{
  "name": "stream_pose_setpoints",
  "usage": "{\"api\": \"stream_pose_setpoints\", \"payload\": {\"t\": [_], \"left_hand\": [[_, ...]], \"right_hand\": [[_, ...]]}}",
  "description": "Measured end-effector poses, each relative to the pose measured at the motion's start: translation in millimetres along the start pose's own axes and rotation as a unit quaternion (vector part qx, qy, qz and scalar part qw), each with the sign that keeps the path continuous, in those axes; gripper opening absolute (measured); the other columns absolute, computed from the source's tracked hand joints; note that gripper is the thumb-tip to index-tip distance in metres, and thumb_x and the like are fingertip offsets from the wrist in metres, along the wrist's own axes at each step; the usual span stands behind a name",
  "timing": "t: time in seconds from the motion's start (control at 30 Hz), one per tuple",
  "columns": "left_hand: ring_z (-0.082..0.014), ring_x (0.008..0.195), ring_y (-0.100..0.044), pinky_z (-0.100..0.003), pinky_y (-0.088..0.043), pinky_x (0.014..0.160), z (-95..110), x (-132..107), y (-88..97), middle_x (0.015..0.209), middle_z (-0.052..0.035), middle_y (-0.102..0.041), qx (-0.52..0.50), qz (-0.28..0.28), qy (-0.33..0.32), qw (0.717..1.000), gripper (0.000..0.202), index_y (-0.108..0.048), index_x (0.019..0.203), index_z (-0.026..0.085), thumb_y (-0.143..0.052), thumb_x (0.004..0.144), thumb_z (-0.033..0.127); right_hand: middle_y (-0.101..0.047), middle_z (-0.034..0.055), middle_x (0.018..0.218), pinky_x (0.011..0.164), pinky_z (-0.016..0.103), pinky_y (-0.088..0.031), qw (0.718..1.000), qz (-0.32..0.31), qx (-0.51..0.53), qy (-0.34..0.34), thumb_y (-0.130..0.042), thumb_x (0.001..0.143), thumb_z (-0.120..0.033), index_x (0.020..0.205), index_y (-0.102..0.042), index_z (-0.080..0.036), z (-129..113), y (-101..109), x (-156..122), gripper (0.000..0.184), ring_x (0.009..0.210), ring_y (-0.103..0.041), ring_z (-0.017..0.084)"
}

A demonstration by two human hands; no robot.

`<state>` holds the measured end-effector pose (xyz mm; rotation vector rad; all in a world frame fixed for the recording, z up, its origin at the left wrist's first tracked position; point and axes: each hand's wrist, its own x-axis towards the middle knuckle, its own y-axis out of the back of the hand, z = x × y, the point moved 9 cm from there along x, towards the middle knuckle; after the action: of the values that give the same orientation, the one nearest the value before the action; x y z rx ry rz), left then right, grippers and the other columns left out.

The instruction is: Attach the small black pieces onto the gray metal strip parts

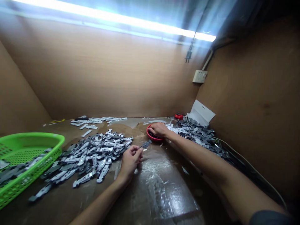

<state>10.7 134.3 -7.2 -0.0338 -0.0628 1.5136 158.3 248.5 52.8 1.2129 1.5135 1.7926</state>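
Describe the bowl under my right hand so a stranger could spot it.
From the green basket at the left of the table, look past the grey parts pile to the right hand. Under it sits a small round bowl, red-rimmed among flat grey pieces.

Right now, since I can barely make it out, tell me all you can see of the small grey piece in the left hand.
The grey piece is small, flat and elongated, dull grey like the parts in the pile beside it; plastic or metal cannot be told. The left hand pinches one end at its fingertips, so the rest pokes out to the right, tilted slightly up, clear of the taped table. Nothing else touches it.
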Motion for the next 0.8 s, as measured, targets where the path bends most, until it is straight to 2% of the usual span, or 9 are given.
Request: {"api": "stream_pose_setpoints", "payload": {"t": [0.13, 0.27, 0.33, 0.43, 0.5, 0.63, 0.73, 0.8], "left_hand": [[-0.0055, 0.042, -0.045, -0.014, -0.033, 0.039, -1, 0, -0.1, 0.054, 0.0043, -0.052, -0.003, -0.002, 0.004, 1.0, 0.028, -0.051, 0.075, 0.016, -0.062, 0.07, 0.041], [-0.0056, 0.042, -0.045, -0.014, -0.033, 0.039, -2, 1, -0.4, 0.054, 0.0042, -0.053, -0.005, -0.005, 0.005, 1.0, 0.028, -0.05, 0.075, 0.016, -0.062, 0.07, 0.041], [-0.0058, 0.042, -0.045, -0.014, -0.033, 0.039, -2, 1, -0.4, 0.054, 0.0041, -0.053, -0.003, -0.006, 0.003, 1.0, 0.028, -0.05, 0.074, 0.016, -0.061, 0.07, 0.041], [-0.0062, 0.043, -0.046, -0.014, -0.033, 0.039, -2, 1, -0.6, 0.054, 0.0037, -0.053, 0.001, -0.008, 0.002, 1.0, 0.028, -0.051, 0.075, 0.015, -0.062, 0.07, 0.041], [-0.0062, 0.043, -0.046, -0.014, -0.033, 0.039, -3, 2, -1.0, 0.055, 0.0035, -0.053, 0.0, -0.009, 0.007, 1.0, 0.029, -0.051, 0.075, 0.015, -0.062, 0.07, 0.041], [-0.0057, 0.043, -0.045, -0.014, -0.033, 0.039, -6, 3, -0.3, 0.055, 0.0031, -0.054, -0.004, -0.006, 0.028, 1.0, 0.03, -0.052, 0.076, 0.015, -0.064, 0.068, 0.042], [-0.0061, 0.046, -0.047, -0.014, -0.035, 0.041, -7, 3, 0.4, 0.058, 0.0025, -0.055, 0.004, -0.007, 0.039, 0.999, 0.031, -0.054, 0.077, 0.015, -0.065, 0.067, 0.043], [-0.0067, 0.048, -0.05, -0.014, -0.036, 0.042, -7, 3, -0.3, 0.06, 0.002, -0.057, 0.007, -0.011, 0.048, 0.999, 0.032, -0.055, 0.078, 0.015, -0.065, 0.067, 0.043]], "right_hand": [[-0.069, 0.0086, 0.084, 0.063, 0.024, -0.032, 0.999, 0.038, -0.008, -0.03, -0.03, 0.091, -0.045, 0.079, -0.067, -0.018, 5, 7, 5, 0.047, 0.076, -0.059, 0.018], [-0.067, 0.0087, 0.074, 0.06, 0.024, -0.029, 0.996, 0.072, -0.004, -0.048, -0.025, 0.093, -0.042, 0.072, -0.065, -0.016, 10, 23, 2, 0.052, 0.068, -0.057, 0.016], [-0.066, 0.0073, 0.07, 0.059, 0.024, -0.028, 0.996, 0.082, 0.001, -0.047, -0.023, 0.094, -0.041, 0.068, -0.063, -0.016, 9, 32, -8, 0.054, 0.064, -0.055, 0.014], [-0.062, 0.0048, 0.065, 0.059, 0.023, -0.028, 0.995, 0.096, 0.018, -0.031, -0.024, 0.094, -0.039, 0.066, -0.06, -0.016, 4, 40, -39, 0.051, 0.06, -0.051, 0.012], [-0.059, 0.0039, 0.062, 0.058, 0.024, -0.027, 0.993, 0.111, 0.041, -0.002, -0.028, 0.093, -0.036, 0.063, -0.058, -0.015, -4, 39, -67, 0.047, 0.056, -0.047, 0.011], [-0.059, 0.004, 0.064, 0.058, 0.024, -0.027, 0.995, 0.083, 0.049, 0.038, -0.038, 0.09, -0.035, 0.066, -0.058, -0.016, -16, 17, -113, 0.036, 0.058, -0.047, 0.012], [-0.061, 0.0055, 0.069, 0.061, 0.024, -0.03, 0.995, 0.074, 0.073, 0.004, -0.042, 0.088, -0.035, 0.068, -0.06, -0.016, -9, 10, -123, 0.033, 0.064, -0.05, 0.013], [-0.062, 0.0054, 0.07, 0.061, 0.023, -0.032, 0.989, 0.061, 0.134, -0.032, -0.043, 0.087, -0.037, 0.068, -0.061, -0.016, 1, 12, -119, 0.034, 0.066, -0.052, 0.013]]}}
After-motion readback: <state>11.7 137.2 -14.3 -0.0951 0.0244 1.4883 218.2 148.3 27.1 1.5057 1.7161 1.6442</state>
